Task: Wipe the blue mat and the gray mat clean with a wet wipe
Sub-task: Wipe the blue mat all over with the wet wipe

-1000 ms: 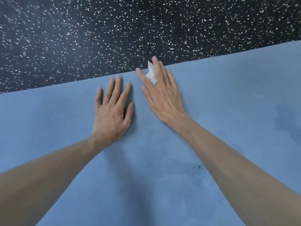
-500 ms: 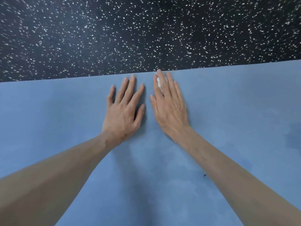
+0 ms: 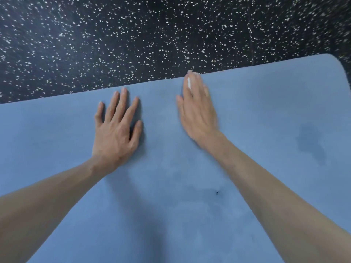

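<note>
Mid-wipe on the blue mat [image 3: 247, 114], which fills the lower two thirds of the frame on speckled dark flooring [image 3: 133, 35]. Left hand [image 3: 117, 130] lies flat at centre left, fingers spread, bracing the mat. Right hand [image 3: 199, 112], centre right, presses flat with straight fingers on the wet wipe [image 3: 189, 83]; only a white sliver shows near the fingertips at the mat's far edge, and the hand is blurred, so probably sweeping. Damp patch [image 3: 309, 143] at right, small dark speck [image 3: 217, 192] lower centre. Gray mat not in view. Next: work the wipe toward the rounded corner at upper right, catch the speck, then find the gray mat
</note>
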